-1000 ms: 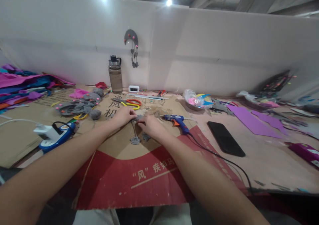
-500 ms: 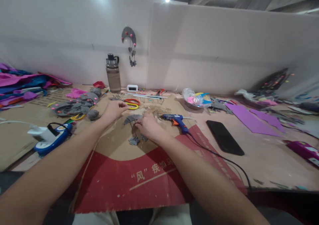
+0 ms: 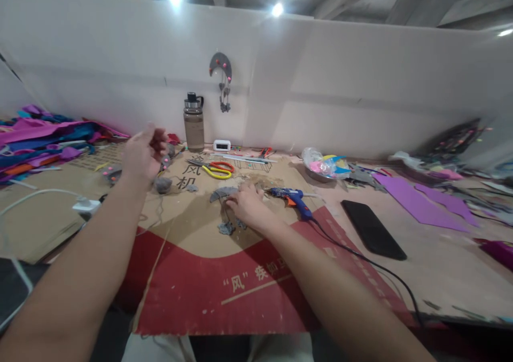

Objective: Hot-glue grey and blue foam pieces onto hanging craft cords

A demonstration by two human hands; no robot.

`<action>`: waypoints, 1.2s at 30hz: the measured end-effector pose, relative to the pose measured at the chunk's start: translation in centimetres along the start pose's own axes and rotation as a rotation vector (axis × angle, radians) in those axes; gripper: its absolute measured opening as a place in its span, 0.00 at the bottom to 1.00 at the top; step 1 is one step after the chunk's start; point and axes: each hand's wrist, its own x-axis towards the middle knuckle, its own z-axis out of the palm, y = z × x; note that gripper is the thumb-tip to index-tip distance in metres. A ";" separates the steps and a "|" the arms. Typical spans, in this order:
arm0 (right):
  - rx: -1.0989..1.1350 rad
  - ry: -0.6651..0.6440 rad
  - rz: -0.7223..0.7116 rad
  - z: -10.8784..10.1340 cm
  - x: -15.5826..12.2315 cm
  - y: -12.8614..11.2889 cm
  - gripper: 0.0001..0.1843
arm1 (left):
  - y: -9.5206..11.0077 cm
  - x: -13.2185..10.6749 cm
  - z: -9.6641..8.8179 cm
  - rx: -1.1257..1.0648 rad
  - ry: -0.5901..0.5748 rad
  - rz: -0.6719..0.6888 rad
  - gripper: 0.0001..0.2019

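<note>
My left hand (image 3: 142, 154) is raised over the left side of the cardboard, its fingers curled together; whatever they may pinch is too small and blurred to make out. Beneath it are a pile of grey felt pieces with pink dots, partly hidden, and a grey yarn ball (image 3: 163, 185) with loose yarn trailing. My right hand (image 3: 250, 206) rests on the cardboard (image 3: 192, 239), its fingers closed over the right end of a grey felt moon ornament (image 3: 222, 193). Small ruffled grey pieces (image 3: 226, 228) dangle from the moon, lying toward me. Scissors (image 3: 218, 170) with red and yellow handles lie behind it.
A blue glue gun (image 3: 294, 199) lies right of my right hand, its cord running to the front edge. Further right are a black phone (image 3: 372, 228) and purple sheets (image 3: 420, 202). A water bottle (image 3: 194, 124) and small white clock (image 3: 222, 146) stand at the back.
My left hand has moved left and up, away from the scissors and the moon ornament. My right hand stays at the ornament. The view has shifted slightly left and up.
</note>
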 end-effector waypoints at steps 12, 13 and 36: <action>0.137 0.137 -0.043 -1.1 -0.5 -0.1 0.09 | -2.3 -1.8 1.4 0.045 -0.205 -0.148 0.09; 0.142 0.130 -0.045 -1.2 -0.5 -0.1 0.09 | -2.5 -1.8 1.3 0.047 -0.216 -0.159 0.09; -0.070 -0.011 -0.016 -0.8 -0.3 -0.1 0.17 | -7.6 -5.2 3.1 1.321 -1.124 0.468 0.16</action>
